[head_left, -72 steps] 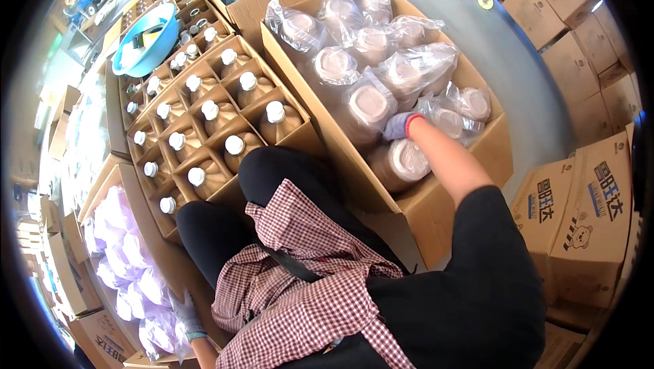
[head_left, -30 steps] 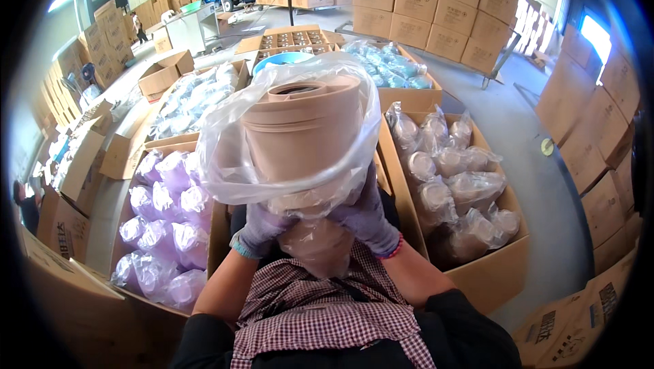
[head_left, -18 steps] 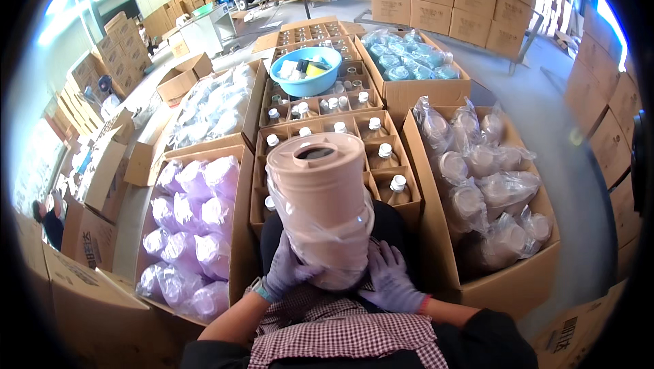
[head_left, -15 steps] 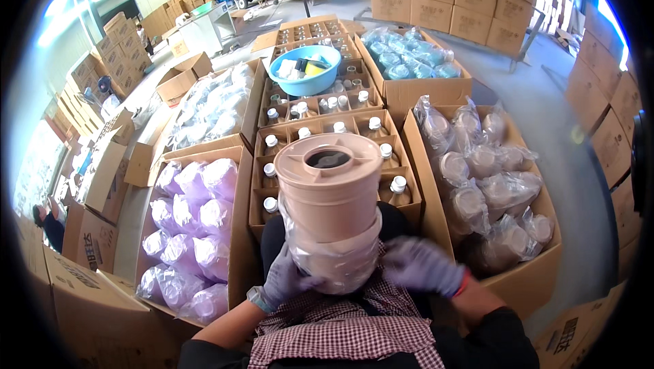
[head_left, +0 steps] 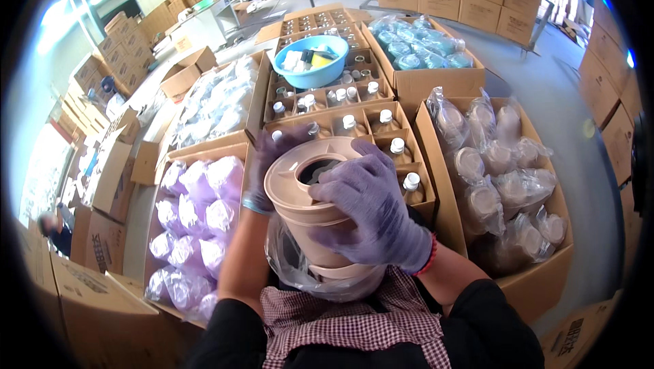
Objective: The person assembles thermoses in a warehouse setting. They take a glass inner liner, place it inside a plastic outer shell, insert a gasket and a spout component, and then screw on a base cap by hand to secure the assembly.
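Observation:
A pinkish-beige plastic canister stands tilted in front of my lap. Its round lid has a raised ring around a dark central opening. A clear plastic bag lies bunched around the lower part. My right hand, in a grey-purple glove, grips the canister from the right, fingers over the lid's ring and thumb low on the side. At the lid's left edge is my gloved left hand, smeared by motion; whether it touches the lid I cannot tell.
A divided carton of white-capped bottles stands just beyond, with a blue basin behind it. Purple bagged items fill the left carton, beige bagged canisters the right one. Blue bagged items are farther back. A person is far left.
Both hands have risen from the canister's lower part to its top. The right now grips the lid and side. The canister tilts more, and its bag sits lower and looser.

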Available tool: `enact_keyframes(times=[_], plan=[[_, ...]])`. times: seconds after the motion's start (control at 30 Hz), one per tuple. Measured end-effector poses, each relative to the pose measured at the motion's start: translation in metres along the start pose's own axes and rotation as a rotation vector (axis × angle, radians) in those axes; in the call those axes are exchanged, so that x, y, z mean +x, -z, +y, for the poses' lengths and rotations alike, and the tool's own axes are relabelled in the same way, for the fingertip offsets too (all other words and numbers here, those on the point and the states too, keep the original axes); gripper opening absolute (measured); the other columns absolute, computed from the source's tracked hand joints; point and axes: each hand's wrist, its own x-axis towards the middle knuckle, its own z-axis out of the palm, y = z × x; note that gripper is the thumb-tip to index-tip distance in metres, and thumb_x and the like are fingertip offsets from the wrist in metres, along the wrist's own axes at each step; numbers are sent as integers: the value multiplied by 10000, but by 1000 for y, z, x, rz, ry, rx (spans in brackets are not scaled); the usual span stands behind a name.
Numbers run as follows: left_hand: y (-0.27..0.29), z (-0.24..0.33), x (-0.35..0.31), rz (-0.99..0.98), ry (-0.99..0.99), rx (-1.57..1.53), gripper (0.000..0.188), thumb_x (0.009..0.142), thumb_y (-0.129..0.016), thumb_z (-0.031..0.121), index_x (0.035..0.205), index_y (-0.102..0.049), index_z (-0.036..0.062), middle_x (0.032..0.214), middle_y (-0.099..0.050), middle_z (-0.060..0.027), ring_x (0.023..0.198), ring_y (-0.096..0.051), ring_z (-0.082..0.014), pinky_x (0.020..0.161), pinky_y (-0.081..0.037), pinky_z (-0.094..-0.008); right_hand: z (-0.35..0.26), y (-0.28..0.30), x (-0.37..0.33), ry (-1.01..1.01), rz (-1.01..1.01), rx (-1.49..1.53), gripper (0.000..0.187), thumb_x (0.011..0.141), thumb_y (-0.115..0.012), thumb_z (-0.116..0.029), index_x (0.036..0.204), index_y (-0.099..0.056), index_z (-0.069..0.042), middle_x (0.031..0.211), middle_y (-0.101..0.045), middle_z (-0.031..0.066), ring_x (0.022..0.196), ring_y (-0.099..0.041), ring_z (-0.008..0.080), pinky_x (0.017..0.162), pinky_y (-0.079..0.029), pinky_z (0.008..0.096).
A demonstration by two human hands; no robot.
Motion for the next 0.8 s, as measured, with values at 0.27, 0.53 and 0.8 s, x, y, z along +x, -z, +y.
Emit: enact_keyframes(times=[0.27,0.53,0.8], plan=[[-206,121,-76,-386,-501,1451,559,850,-755,383,1322,-625,114,1437,-540,-205,1333,-534,-396,1156,-284,-664,129,-55,-24,-839,-34,1728,536,1022,-575,-464,1305,-599,-10,1284,-627,156,1192,-628,265,1096,-466,457],[-94,94,-36,46,-317,469,866,1030,-283,713,1324,-556,-55,1387,-573,-231,1338,-517,-336,1167,-348,-456,102,-5,-22,-195,348,1052,531,1004,-641,-403,1344,-600,3,1406,-579,147,1356,-514,303,1182,-363,461],[-147,128,-48,-154,-638,1332,1175,632,-816,782,1451,-481,8,1082,-544,-69,991,-550,-199,1012,-485,-413,136,-48,-15,-378,-5,1537,652,1023,-504,-620,1300,-601,-38,1304,-600,142,1333,-524,240,1157,-409,379]])
